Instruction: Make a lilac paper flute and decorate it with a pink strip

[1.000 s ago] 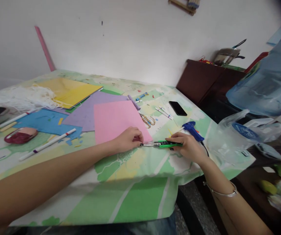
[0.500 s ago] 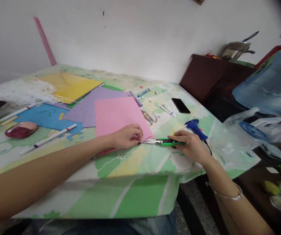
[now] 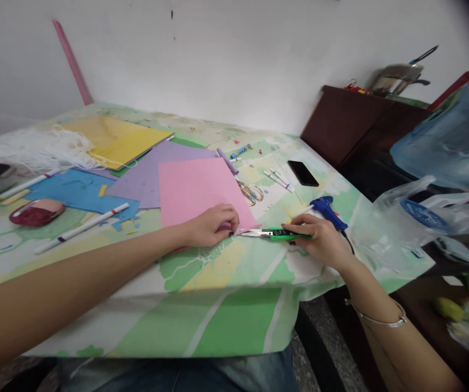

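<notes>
A pink sheet (image 3: 195, 188) of craft paper or foam lies in the middle of the table, its near edge lifted or folded. My left hand (image 3: 217, 224) is closed on that near edge, fingertips pinched close to the right corner. In my right hand (image 3: 320, 237) is a green utility knife (image 3: 285, 234), held low over the tablecloth. Its blade points left and reaches the sheet's near right corner, beside my left fingertips. Whether the blade is under the sheet or between its layers, I cannot tell. Gold-handled scissors (image 3: 253, 191) lie partly under the sheet's right edge.
Purple (image 3: 144, 174), blue (image 3: 71, 190) and yellow (image 3: 123, 139) sheets lie to the left, near white cords (image 3: 42, 147) and a marker (image 3: 83, 227). At the right are a blue glue gun (image 3: 328, 212), a phone (image 3: 303, 173), thin pens (image 3: 279, 181) and a plastic bag (image 3: 397, 234).
The view has shifted slightly. The pink sheet's right corner sits a little further right over the knife blade. Both hands keep nearly the same grip and place.
</notes>
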A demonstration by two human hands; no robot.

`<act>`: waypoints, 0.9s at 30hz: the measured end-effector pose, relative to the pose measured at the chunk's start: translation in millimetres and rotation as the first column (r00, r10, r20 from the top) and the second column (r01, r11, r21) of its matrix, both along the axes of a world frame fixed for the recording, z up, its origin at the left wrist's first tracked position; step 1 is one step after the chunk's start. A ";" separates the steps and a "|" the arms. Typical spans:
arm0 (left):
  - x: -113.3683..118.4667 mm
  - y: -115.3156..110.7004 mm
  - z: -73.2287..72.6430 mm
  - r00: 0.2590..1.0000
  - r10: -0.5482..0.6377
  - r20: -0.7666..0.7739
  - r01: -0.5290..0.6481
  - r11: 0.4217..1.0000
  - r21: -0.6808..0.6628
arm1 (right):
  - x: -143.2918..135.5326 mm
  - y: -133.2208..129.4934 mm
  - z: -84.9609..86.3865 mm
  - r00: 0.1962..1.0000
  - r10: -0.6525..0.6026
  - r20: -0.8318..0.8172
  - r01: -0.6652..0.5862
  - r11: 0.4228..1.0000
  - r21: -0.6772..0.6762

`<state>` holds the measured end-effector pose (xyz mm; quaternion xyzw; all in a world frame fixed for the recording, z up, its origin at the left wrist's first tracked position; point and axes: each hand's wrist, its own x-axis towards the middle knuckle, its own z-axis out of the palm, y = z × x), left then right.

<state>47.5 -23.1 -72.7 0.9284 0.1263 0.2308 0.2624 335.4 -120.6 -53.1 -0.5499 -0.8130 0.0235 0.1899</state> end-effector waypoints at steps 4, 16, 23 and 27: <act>0.5 2.8 -2.0 1.000 -0.010 0.008 0.010 1.000 -0.004 | 0.0 0.9 2.7 1.000 -0.001 0.012 0.001 1.000 -0.014; 0.0 5.7 -4.7 1.000 0.001 0.021 0.001 0.996 -0.084 | -3.8 1.3 2.8 1.000 0.020 0.007 -0.020 0.999 -0.035; -1.4 4.4 -1.1 1.000 0.015 0.024 -0.012 0.993 -0.115 | -4.7 0.8 6.0 0.999 0.035 0.022 -0.035 0.999 -0.022; -2.1 4.7 0.1 1.000 0.013 0.005 -0.012 0.991 -0.130 | -7.1 0.1 5.8 0.999 0.030 0.017 -0.030 0.999 -0.028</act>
